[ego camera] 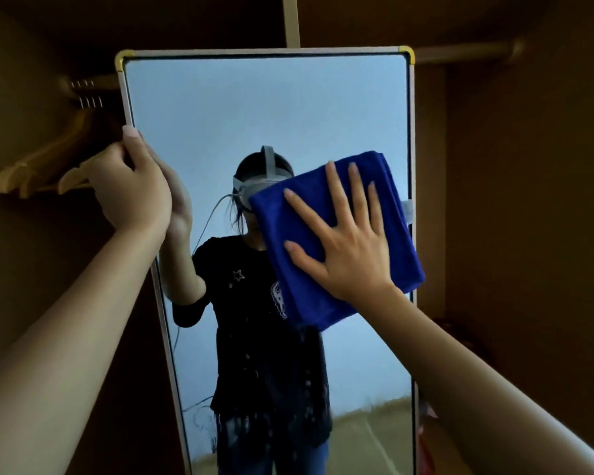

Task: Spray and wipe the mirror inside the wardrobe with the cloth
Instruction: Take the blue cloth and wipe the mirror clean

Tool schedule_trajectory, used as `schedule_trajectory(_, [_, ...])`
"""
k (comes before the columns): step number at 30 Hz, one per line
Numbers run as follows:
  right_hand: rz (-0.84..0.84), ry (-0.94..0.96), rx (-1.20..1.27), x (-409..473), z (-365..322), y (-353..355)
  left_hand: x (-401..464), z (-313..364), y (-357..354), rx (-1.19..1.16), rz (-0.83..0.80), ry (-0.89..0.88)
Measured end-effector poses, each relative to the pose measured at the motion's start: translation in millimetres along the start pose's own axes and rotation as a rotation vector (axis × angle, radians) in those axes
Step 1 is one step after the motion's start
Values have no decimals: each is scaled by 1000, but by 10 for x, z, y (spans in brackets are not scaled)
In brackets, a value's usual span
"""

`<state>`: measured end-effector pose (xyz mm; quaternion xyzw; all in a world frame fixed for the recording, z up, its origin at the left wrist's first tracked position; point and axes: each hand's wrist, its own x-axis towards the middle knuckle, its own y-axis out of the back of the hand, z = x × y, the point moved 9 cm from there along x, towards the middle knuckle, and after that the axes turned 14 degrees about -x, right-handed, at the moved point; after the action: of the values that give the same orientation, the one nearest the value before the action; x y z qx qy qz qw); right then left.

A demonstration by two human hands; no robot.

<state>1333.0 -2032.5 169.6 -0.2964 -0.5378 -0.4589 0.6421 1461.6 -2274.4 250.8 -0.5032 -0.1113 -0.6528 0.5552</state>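
A tall framed mirror (220,108) stands inside the wooden wardrobe, with yellow caps on its top corners. My left hand (131,186) grips the mirror's left edge, fingers curled around the frame. My right hand (347,241) lies flat with fingers spread on a folded blue cloth (299,293), pressing it against the glass at the right side, about mid-height. Spray droplets (271,399) streak the lower middle of the glass. No spray bottle is in view.
Wooden hangers (48,159) hang from a rail (83,84) at the left, close behind my left hand. A second rail (467,53) runs at the upper right. Wardrobe walls close in on both sides. Something pink (426,440) lies low at the right of the mirror.
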Motion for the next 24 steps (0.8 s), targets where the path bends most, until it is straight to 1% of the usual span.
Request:
schedule_trajectory(4, [-20, -75, -29, 34, 367, -23, -4, 26, 9, -12, -23, -22])
schedule_trajectory(7, [-43, -145, -33, 305, 603, -12, -10, 28, 2, -3, -39, -20])
schedule_trajectory(10, [-58, -182, -22, 731, 701, 15, 3, 21, 5, 9, -45, -19])
schedule_trajectory(13, [-54, -260, -12, 1008, 661, 52, 9, 33, 23, 35, -38, -25])
schedule_trajectory(15, [-43, -300, -12, 985, 548, 67, -6, 55, 42, 61, -28, -43])
schedule_trajectory(18, [-28, -263, -14, 744, 303, 72, -58, 59, 86, 109, -23, -68])
schedule_trajectory(21, [-15, -224, -2, 452, 135, 51, -194, 20, 107, 150, -97, -104])
schedule_trajectory(24, [-25, -241, -15, 206, 79, 5, -452, -124, 142, 249, -211, -120])
